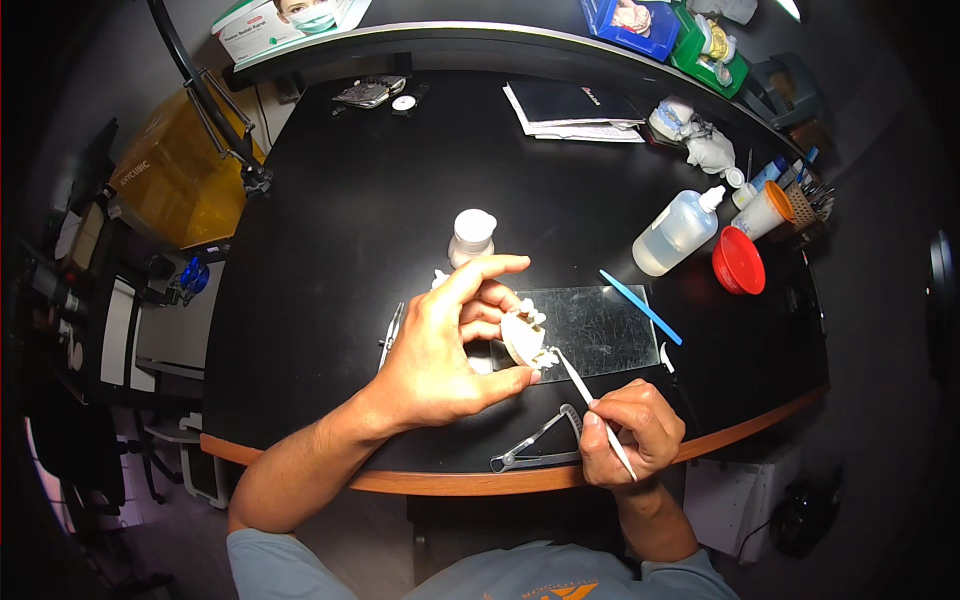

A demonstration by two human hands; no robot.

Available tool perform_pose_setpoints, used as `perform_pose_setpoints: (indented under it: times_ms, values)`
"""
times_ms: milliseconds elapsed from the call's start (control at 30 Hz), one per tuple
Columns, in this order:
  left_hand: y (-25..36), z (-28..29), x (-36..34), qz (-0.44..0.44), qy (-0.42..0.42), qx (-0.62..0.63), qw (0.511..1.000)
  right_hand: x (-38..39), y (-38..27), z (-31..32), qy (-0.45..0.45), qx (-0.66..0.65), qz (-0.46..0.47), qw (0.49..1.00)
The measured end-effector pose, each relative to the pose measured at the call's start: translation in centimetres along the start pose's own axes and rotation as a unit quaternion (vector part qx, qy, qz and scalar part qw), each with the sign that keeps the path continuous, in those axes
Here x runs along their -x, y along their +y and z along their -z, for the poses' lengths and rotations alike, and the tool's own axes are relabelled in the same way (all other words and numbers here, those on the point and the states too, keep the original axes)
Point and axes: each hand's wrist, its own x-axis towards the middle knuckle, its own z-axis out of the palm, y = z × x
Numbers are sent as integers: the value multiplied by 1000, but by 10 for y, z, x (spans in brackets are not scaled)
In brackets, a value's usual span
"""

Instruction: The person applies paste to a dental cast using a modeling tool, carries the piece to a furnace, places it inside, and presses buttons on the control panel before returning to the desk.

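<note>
The arch-shaped dental model [520, 338] is creamy off-white; the slim pen-like tool [577, 380] is white. Clocked from the model, the black tabletop [350, 200] has an orange-brown, wood-look edge [520, 481] at six o'clock; the narrow stick [641, 307] nearing three is bright blue; the round bowl [741, 262] at two, red; the boxy translucent cover [175, 175] at ten, amber-yellow.

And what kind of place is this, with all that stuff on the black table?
Probably a dental lab: the left hand holds a pale tooth model, the right hand holds a slim white tool, and what look like more models sit in the blue tray and green tray.
</note>
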Motion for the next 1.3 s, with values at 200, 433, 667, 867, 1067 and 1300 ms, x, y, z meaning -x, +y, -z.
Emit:
perform_pose_setpoints:
  times_ms: [200, 433, 667, 867, 1067, 1300]
  values:
    - [-1, -1, 0, -6, -2, 0, 1000, 1, 1, -1, -2, 4, -12, 1000]
    - [-1, -3, 1, -25, 14, -30, 999, -1, -1, -1, -9, 14, -26, 1000]
    - [-3, -3, 1, -45, 31, -70, 996, -1, 0, -2, -15, 23, -45, 999]
    - [-7, 0, -3, -50, 68, -40, 996, -1, 1, -5, -23, 27, -68, 997]
    - [-6, -1, -2, -62, 82, -40, 994, -3, 3, -8, -55, 32, -56, 996]
    - [-10, -1, -1, -65, 84, -101, 989, -3, -3, -4, -14, 28, -55, 998]
